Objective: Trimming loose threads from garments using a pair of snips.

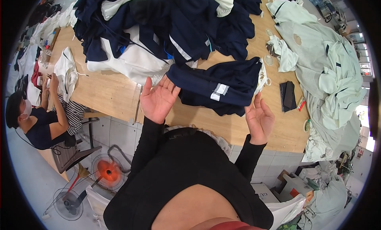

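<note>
A navy garment (197,82) lies folded on the wooden table in front of me, with white labels (219,91) on its waistband-like strip. My left hand (159,101) is palm up at the garment's left end, its fingers stretched and their tips at the cloth's edge. At the lower right corner, my right hand (260,119) is also turned palm up, fingers apart and slightly bent, fingertips next to the fabric. Neither palm grips anything. White cords (262,77) show at the garment's right end.
A big heap of navy and white garments (166,23) covers the far side of the wooden table (103,89). Pale green clothing (317,79) is piled at right, near dark fabric pieces (288,96). A masked person (43,120) sits at left, by fans (108,171).
</note>
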